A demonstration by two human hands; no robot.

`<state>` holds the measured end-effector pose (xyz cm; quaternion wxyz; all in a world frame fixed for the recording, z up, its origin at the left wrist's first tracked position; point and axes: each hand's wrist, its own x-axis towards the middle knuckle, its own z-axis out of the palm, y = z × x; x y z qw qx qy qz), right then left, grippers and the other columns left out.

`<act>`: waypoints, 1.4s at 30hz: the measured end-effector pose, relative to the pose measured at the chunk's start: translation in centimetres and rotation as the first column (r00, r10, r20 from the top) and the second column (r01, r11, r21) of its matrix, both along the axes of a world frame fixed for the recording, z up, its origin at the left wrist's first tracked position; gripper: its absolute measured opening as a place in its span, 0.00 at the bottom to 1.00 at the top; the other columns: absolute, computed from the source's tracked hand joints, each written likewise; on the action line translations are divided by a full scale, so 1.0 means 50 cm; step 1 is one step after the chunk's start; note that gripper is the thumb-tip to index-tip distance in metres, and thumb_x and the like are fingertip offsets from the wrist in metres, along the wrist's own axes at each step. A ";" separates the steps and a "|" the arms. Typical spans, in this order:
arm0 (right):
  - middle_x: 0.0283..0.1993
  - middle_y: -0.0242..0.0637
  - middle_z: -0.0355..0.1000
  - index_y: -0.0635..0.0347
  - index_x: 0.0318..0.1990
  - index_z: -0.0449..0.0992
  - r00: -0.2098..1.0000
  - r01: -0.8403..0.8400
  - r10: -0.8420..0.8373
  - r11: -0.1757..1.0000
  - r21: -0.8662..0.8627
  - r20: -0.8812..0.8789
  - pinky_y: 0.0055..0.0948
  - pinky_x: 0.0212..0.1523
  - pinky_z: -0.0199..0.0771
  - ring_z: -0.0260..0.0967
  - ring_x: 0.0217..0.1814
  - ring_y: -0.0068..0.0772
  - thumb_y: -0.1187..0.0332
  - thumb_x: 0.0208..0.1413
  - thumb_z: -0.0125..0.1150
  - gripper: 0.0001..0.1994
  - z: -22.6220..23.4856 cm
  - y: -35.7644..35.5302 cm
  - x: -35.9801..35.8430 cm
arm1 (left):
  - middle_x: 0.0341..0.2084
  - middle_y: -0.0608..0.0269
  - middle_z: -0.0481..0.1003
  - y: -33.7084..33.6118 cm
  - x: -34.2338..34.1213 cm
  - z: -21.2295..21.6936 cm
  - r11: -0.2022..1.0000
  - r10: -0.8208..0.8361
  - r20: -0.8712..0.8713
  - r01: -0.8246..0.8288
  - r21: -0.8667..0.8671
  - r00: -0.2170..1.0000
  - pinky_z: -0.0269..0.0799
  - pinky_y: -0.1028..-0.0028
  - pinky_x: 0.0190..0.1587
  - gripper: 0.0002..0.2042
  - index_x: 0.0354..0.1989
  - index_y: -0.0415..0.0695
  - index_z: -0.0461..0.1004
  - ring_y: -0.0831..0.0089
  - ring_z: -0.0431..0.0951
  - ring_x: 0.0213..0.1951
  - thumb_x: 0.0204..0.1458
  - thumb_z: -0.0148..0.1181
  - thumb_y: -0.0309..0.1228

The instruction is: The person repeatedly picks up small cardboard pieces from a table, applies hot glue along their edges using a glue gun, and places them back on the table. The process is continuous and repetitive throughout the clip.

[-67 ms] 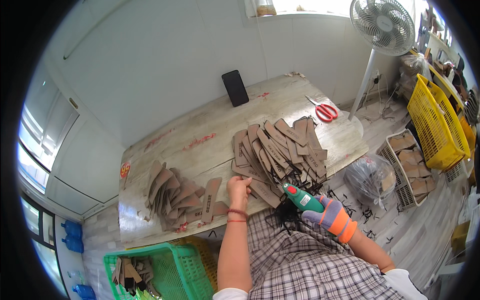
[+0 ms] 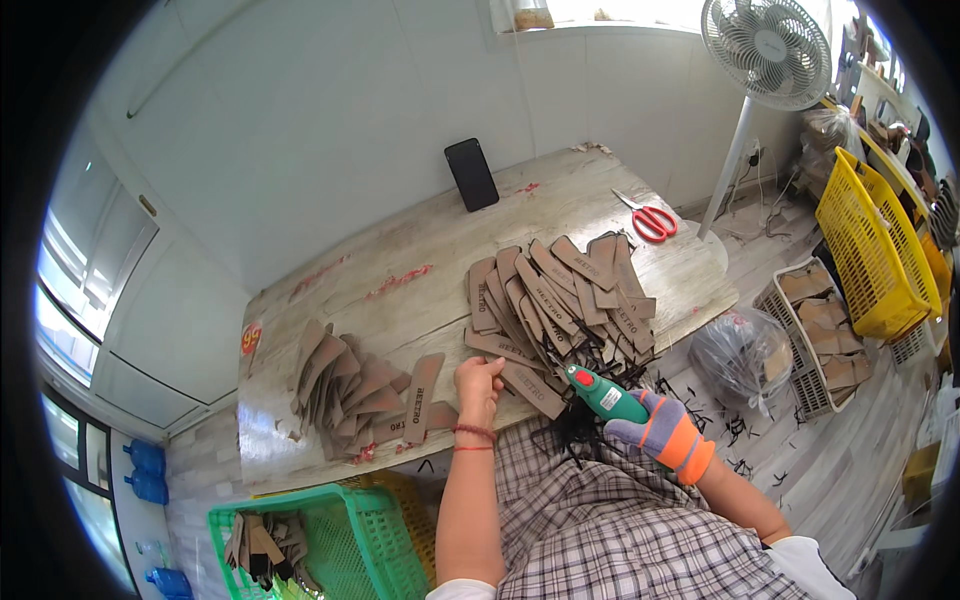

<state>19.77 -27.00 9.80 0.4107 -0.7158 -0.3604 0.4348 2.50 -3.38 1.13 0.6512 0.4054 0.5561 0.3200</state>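
Observation:
My bare left hand (image 2: 477, 386) is closed at the near edge of the table, its fingertips beside the brown strip-shaped pieces (image 2: 530, 388). Whatever lies between those fingers is too small to make out. In my right hand (image 2: 655, 428), covered by a grey and orange glove, is a green handheld power tool (image 2: 607, 398) with a red button. The tool's head points toward the pile of brown pieces with dark edges and printed lettering. Thin black trimmings (image 2: 575, 425) hang below the tool, over the checked cloth on my lap.
A second heap of brown pieces (image 2: 345, 390) lies left on the table (image 2: 400, 300). Red-handled scissors (image 2: 652, 222) and a black phone (image 2: 471, 176) are farther back. A green basket (image 2: 375, 540) stands below left. A plastic bag (image 2: 740, 355), crates and a fan (image 2: 768, 50) are right.

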 end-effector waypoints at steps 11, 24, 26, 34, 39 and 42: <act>0.21 0.29 0.70 0.63 0.45 0.74 0.993 -0.039 0.036 0.999 0.026 0.111 0.20 0.21 0.64 0.64 0.20 0.16 0.58 0.48 0.72 0.22 0.018 0.006 -0.034 | 0.31 0.52 0.74 -0.118 -0.035 0.021 0.474 0.271 -0.446 0.285 0.833 0.853 0.72 0.63 0.37 0.07 0.38 0.35 0.74 0.54 0.76 0.32 0.51 0.54 0.21; 0.25 0.31 0.74 0.64 0.49 0.73 0.998 -0.060 0.058 0.996 0.061 0.032 0.19 0.25 0.69 0.67 0.22 0.15 0.55 0.46 0.73 0.27 0.035 0.000 -0.036 | 0.28 0.65 0.77 -0.143 -0.047 0.103 0.907 0.057 0.486 -0.248 0.340 0.872 0.73 0.80 0.33 0.04 0.37 0.37 0.74 0.80 0.76 0.28 0.55 0.60 0.23; 0.27 0.31 0.75 0.64 0.49 0.73 0.998 -0.058 0.056 0.995 0.086 0.027 0.19 0.26 0.70 0.68 0.23 0.15 0.54 0.46 0.74 0.28 0.041 -0.003 -0.035 | 0.28 0.65 0.77 -0.161 -0.021 0.114 0.919 0.067 0.537 -0.261 0.295 0.841 0.73 0.79 0.33 0.04 0.37 0.37 0.74 0.80 0.76 0.28 0.54 0.61 0.23; 0.29 0.27 0.73 0.63 0.48 0.74 0.998 0.025 -0.019 0.995 0.094 -0.066 0.17 0.26 0.67 0.65 0.26 0.13 0.62 0.48 0.73 0.22 0.053 -0.017 -0.023 | 0.29 0.65 0.78 -0.179 0.047 0.131 0.947 0.156 0.624 -0.296 0.126 0.766 0.72 0.79 0.31 0.05 0.32 0.44 0.72 0.79 0.77 0.29 0.53 0.63 0.24; 0.29 0.29 0.74 0.65 0.51 0.72 0.992 0.076 -0.066 0.993 0.087 -0.110 0.17 0.26 0.68 0.67 0.26 0.13 0.62 0.48 0.73 0.25 0.047 -0.019 -0.015 | 0.29 0.67 0.78 -0.193 0.065 0.149 0.967 0.106 0.608 -0.225 0.122 0.786 0.71 0.80 0.31 0.04 0.33 0.44 0.73 0.80 0.75 0.28 0.53 0.63 0.25; 0.29 0.29 0.73 0.65 0.51 0.71 0.993 0.088 -0.079 0.991 0.103 -0.089 0.18 0.25 0.67 0.65 0.25 0.13 0.59 0.47 0.74 0.27 0.036 -0.020 -0.012 | 0.29 0.67 0.78 -0.199 0.070 0.141 0.975 0.098 0.598 -0.198 0.104 0.796 0.70 0.81 0.30 0.04 0.34 0.43 0.74 0.80 0.75 0.26 0.53 0.63 0.25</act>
